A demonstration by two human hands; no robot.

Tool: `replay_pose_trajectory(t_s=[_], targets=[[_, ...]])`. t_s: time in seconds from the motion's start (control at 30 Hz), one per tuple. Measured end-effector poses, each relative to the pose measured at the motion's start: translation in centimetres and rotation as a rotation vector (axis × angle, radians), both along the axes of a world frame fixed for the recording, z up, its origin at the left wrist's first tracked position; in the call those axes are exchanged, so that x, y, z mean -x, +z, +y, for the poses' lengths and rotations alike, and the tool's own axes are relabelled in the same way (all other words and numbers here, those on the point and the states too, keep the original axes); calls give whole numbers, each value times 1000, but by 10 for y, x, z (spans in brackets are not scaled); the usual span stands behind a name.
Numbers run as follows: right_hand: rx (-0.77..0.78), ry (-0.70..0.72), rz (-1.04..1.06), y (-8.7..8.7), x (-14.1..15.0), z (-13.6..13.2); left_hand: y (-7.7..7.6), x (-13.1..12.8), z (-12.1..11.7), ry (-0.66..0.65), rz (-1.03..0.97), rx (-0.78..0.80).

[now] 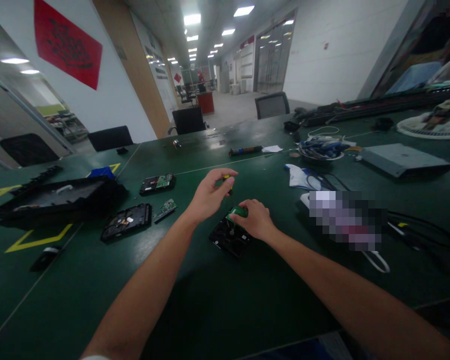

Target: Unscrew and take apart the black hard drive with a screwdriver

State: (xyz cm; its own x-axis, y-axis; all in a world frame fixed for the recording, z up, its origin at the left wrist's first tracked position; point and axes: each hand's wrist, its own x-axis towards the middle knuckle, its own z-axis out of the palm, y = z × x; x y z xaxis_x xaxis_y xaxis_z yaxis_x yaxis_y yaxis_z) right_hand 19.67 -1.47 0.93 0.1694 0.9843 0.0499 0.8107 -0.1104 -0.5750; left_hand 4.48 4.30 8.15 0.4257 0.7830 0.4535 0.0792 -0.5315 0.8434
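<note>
The drive (229, 241) lay flat on the table (210, 305), between the forearms — probably so that the table bore its weight. The right hand (258, 218) gripped a green board (239, 212) over its far side; whether they touched, I couldn't tell. The left hand (211, 194) pinched a yellow-topped tool (231, 186) just beyond, apparently clear of the board. A second drive (116, 225) sat well apart — perhaps out of the way.
</note>
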Motion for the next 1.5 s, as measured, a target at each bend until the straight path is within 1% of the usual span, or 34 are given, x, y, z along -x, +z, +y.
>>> replay_pose_trajectory(t_s=[0.1,0.17,0.27,0.3,0.37,0.43,0.53,0.57,0.67,0.73,0.8,0.87,0.97,1.03,1.1,1.2,1.27,1.33,1.43,1.5], targets=[[-10,-4,9,0,0,0,9,-8,-1,36,-50,96],[-16,1,16,-1,-1,0,17,-15,-1,26,-70,224],[-25,15,13,-2,-2,0,25,-23,0,14,-137,484],[-26,19,11,-2,-2,0,27,-25,0,9,-157,543],[-23,22,9,-3,-3,0,27,-26,1,-11,-178,586],[-16,18,8,-2,-2,0,25,-23,2,-13,-147,551],[0,16,14,-1,-2,-1,22,-14,1,79,-85,441],[3,17,16,-1,-2,-1,22,-12,0,97,-78,431],[-3,17,17,-2,-2,-1,24,-8,-6,36,-79,494],[-18,18,9,-4,-2,0,24,-9,-10,0,-123,557],[-28,16,4,-6,-3,0,22,-12,-13,-8,-172,595],[-36,15,5,-8,-3,1,20,-15,-13,3,-168,551],[-46,19,9,-9,-3,1,17,-16,-12,35,-101,420],[-39,21,7,-8,-3,1,16,-15,-10,51,-94,387],[-26,20,5,-7,-3,1,16,-14,-10,29,-126,427],[-19,12,2,-6,-2,1,16,-14,-9,-25,-209,546],[-17,9,2,-5,-2,1,15,-14,-8,-27,-262,593],[-8,13,5,-4,-2,0,13,-14,-6,-6,-273,573],[2,18,12,-2,-2,0,12,-13,-3,50,-228,472],[1,17,14,-1,-2,-1,12,-11,-2,61,-200,454]])
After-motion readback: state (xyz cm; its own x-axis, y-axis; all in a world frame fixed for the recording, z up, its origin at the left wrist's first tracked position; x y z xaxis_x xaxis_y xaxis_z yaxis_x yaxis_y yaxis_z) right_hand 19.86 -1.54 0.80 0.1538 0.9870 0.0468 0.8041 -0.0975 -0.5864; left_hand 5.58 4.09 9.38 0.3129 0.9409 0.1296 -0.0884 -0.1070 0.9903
